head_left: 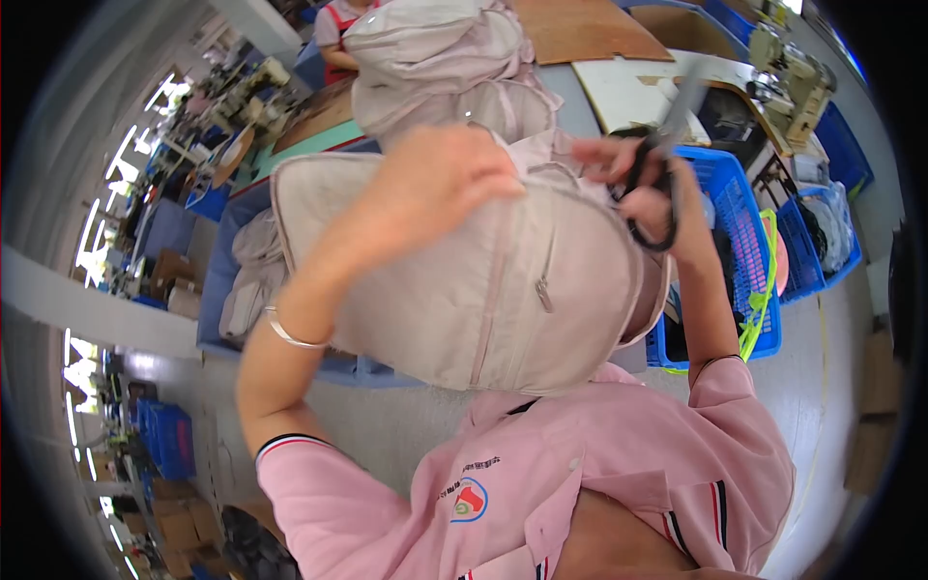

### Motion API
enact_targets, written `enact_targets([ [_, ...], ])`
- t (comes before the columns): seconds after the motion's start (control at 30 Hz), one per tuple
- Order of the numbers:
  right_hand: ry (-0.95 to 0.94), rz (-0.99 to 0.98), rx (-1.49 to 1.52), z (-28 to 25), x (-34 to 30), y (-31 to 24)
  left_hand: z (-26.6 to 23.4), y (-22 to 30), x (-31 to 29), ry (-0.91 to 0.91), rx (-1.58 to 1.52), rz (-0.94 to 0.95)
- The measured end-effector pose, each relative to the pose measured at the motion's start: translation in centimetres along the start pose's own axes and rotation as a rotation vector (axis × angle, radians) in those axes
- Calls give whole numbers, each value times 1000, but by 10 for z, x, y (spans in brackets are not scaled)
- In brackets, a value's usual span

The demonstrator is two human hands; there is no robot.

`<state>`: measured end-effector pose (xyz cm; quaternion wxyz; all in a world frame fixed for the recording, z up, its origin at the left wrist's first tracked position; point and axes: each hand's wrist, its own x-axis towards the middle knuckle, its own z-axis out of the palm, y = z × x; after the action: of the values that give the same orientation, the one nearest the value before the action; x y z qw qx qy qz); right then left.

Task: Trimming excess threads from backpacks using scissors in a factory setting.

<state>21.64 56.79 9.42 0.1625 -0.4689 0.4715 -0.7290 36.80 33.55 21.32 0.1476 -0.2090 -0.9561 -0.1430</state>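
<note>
A beige backpack [425, 300] with zips hangs in front of my chest, its panels spread wide. My left hand [445, 179] is closed on the upper edge of its fabric, slightly blurred. Black-handled scissors [665, 145] are looped in the fingers of my right hand [643, 188], their blades pointing up and away. The fingertips of that hand are close to the backpack's top right edge; whether they also pinch the cloth I cannot tell. A small zip puller [544, 295] dangles on the front panel.
More beige bags [440, 58] are piled on the table ahead. To the right is a blue basket [764, 329]; a blue bin [217, 300] with bags is at left. A sewing machine [793, 87] stands far right. Another person [333, 34] is beyond the pile.
</note>
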Motion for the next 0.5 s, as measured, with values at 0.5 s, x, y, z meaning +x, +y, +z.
enact_targets([
  [0.5, -160, 295, -737, -6, -22, 10, 5, -69, -27, -27, -57, -339],
])
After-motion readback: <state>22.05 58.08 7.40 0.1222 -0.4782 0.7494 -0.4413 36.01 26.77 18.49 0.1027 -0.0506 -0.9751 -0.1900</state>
